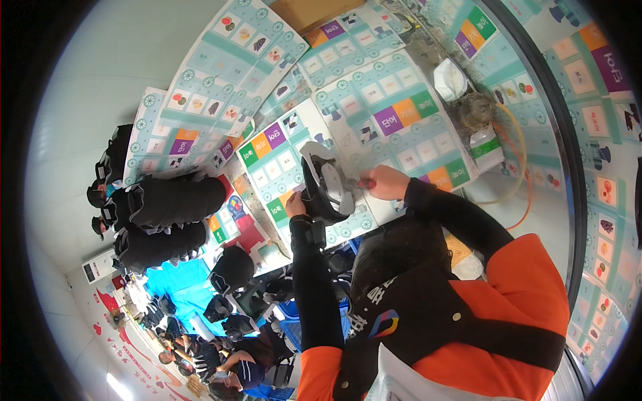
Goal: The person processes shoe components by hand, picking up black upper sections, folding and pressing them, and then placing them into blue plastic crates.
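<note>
On the worktop (414,144), which is covered with overlapping printed sheets of teal borders and coloured squares, a black, curved shell-shaped part (326,190) with a pale inner face is standing on edge near the front rim. The left hand (295,204) is gripping the part's lower left edge, fingers wrapped round it, with a black sleeve running down from the wrist to an orange cuff. The right hand (384,182) is closing its grip round a small tool with a red handle (365,182), whose tip is pointing at the pale inner face of the part; whether the tip is touching it is too small to tell. Both arms are coming up from a black and orange jacket (468,314) at the lower edge.

Farther back on the worktop, a white cup-like container (450,79) is sitting beside a dark, grimy lump (476,110), and an orange hose (518,167) is looping past them. At the left, stacks of similar black parts (167,220) are lying in rows, with a blue sheet (177,284) below them. Other people are sitting low at the lower left, well apart.
</note>
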The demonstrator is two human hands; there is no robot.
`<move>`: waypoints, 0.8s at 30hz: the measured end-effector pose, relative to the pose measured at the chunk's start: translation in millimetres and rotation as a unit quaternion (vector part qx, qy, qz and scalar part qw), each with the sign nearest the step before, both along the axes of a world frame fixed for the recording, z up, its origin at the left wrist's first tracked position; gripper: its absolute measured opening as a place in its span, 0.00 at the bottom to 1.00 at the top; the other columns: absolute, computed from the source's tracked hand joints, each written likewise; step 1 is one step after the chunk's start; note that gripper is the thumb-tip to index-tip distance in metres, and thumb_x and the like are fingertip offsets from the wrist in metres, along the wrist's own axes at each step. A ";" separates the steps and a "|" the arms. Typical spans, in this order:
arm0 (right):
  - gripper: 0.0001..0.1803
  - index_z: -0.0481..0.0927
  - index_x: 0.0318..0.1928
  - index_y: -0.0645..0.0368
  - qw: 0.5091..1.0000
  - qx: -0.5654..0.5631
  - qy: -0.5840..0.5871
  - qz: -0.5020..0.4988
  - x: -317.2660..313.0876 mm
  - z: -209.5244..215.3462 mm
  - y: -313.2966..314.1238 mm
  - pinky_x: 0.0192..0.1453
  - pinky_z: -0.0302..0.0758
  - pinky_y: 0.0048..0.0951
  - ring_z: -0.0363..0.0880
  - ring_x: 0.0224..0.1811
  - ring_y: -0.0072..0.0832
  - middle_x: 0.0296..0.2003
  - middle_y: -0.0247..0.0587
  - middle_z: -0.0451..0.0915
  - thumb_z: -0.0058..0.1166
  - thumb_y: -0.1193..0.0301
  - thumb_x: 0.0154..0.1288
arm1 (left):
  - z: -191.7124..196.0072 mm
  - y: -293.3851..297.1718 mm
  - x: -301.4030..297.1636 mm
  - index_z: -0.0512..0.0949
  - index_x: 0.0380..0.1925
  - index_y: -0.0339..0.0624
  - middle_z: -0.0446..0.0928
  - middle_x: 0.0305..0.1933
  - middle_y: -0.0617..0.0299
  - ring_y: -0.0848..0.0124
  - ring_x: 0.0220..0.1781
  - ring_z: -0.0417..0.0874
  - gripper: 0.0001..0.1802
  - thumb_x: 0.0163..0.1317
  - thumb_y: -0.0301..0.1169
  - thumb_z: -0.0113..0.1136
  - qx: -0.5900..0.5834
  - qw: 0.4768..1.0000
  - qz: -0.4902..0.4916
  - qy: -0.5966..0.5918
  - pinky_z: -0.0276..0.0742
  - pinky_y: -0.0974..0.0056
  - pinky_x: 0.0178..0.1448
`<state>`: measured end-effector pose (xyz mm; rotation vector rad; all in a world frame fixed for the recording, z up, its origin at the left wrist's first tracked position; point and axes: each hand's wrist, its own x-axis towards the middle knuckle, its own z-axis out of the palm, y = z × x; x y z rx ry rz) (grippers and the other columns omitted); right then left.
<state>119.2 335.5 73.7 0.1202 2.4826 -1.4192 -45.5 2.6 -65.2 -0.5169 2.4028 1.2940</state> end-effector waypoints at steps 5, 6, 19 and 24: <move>0.17 0.85 0.47 0.56 0.999 0.030 -0.032 0.020 -4.0 16.2 -4.1 0.45 0.76 0.54 0.82 0.40 0.58 0.33 0.59 0.83 0.52 0.71 0.57 | 6.1 -23.1 1.3 0.83 0.54 0.31 0.87 0.49 0.53 0.65 0.50 0.87 0.23 0.70 0.39 0.56 0.097 0.994 0.052 -0.008 0.79 0.62 0.56; 0.17 0.85 0.47 0.56 0.999 0.033 -0.033 0.021 -3.1 12.9 0.3 0.45 0.76 0.54 0.82 0.40 0.58 0.33 0.59 0.83 0.52 0.71 0.57 | 4.6 -18.2 3.4 0.83 0.54 0.31 0.87 0.49 0.53 0.65 0.50 0.87 0.23 0.70 0.39 0.56 0.100 0.994 0.053 -0.008 0.79 0.62 0.56; 0.16 0.85 0.45 0.58 0.999 0.002 -0.032 -0.038 13.7 1.5 12.9 0.49 0.76 0.53 0.82 0.39 0.59 0.31 0.60 0.83 0.51 0.69 0.57 | -1.8 -19.7 8.4 0.80 0.56 0.35 0.85 0.52 0.55 0.61 0.50 0.87 0.17 0.76 0.33 0.51 0.071 0.997 0.003 -0.029 0.82 0.57 0.56; 0.18 0.83 0.49 0.55 0.995 -0.049 -0.055 0.067 34.6 2.1 19.0 0.44 0.76 0.48 0.82 0.39 0.55 0.34 0.55 0.84 0.53 0.70 0.57 | 46.0 -2.0 30.7 0.77 0.41 0.42 0.85 0.48 0.57 0.60 0.50 0.87 0.04 0.71 0.22 0.54 0.435 0.895 0.078 -0.066 0.82 0.56 0.56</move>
